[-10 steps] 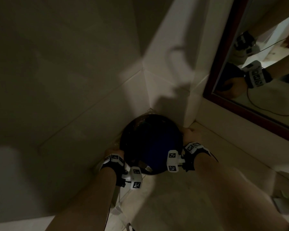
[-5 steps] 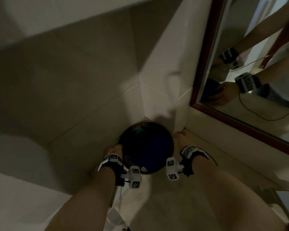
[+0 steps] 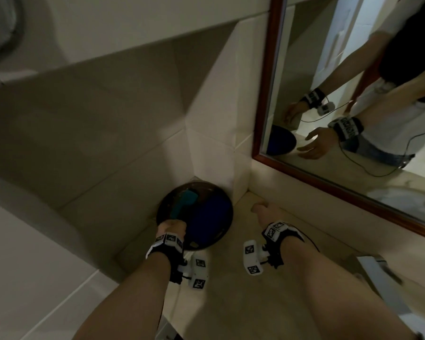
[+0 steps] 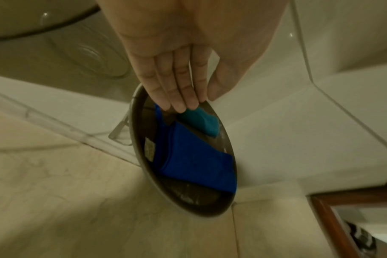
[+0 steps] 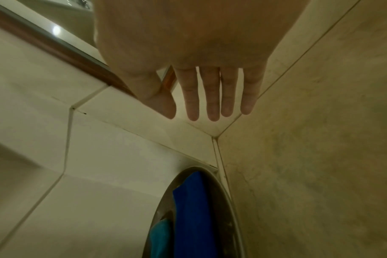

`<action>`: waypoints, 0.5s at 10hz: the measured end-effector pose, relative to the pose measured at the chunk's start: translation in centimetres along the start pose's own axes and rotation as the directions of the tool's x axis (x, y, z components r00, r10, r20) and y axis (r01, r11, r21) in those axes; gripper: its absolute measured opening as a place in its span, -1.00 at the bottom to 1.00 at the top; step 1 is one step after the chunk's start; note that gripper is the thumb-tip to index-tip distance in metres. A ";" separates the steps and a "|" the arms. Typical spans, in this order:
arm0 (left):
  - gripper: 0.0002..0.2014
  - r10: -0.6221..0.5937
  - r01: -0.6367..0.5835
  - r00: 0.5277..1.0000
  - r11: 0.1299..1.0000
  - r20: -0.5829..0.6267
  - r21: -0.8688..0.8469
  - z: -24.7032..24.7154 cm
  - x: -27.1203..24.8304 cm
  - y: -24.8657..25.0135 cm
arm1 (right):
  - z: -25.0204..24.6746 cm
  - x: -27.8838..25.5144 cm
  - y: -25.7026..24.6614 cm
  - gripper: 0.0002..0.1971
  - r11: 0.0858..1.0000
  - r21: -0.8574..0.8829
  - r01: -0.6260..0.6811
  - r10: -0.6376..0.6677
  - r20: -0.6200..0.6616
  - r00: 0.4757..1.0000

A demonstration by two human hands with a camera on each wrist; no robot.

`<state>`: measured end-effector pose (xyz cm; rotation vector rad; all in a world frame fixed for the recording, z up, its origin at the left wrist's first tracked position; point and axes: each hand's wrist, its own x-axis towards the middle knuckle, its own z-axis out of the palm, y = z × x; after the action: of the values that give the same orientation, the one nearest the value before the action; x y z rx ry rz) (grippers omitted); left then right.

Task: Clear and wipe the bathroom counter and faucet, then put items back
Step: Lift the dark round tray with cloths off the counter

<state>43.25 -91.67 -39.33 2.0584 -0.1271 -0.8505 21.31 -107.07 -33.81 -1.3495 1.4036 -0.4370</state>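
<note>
A dark round tray sits on the beige counter, pushed into the tiled corner. A folded blue cloth and a teal item lie in it. My left hand is at the tray's near left rim. In the left wrist view its fingers are straight and together, tips touching the rim by the teal item. My right hand hovers over the counter to the right of the tray, fingers straight and spread, holding nothing.
A wood-framed mirror runs along the right wall and reflects both hands. Tiled walls close the corner behind the tray. A clear plastic holder stands just left of the tray. A shiny metal object lies at the counter's right.
My right hand has come off the tray's right side and moved right over the counter. The left hand has shifted onto the near rim. The tray stays in the corner.
</note>
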 end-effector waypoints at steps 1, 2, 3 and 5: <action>-0.69 0.037 -0.039 0.999 0.995 0.028 0.097 0.1 -1.1 0.4 | 0.1 0.6 0.2 -0.80 0.997 -0.069 0.034 -0.033 0.024 0.999; -0.76 0.047 -0.059 0.997 0.976 0.061 0.209 0.5 -2.0 1.1 | 0.8 1.3 -0.1 -0.67 0.978 -0.203 0.056 -0.045 0.059 0.997; -0.84 0.065 -0.085 0.995 0.946 0.075 0.312 1.2 -2.0 1.1 | 2.0 2.3 -0.5 -0.70 0.937 -0.342 0.069 -0.042 0.086 0.995; -0.67 0.129 -0.170 0.985 0.828 0.113 0.534 3.5 -0.7 1.6 | 4.5 4.8 -1.1 -0.74 0.817 -0.521 0.248 -0.158 0.211 0.965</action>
<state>40.87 -94.79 -39.05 2.4995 -0.6285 -0.8561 26.81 -109.76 -36.50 -1.9674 1.3009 -0.0527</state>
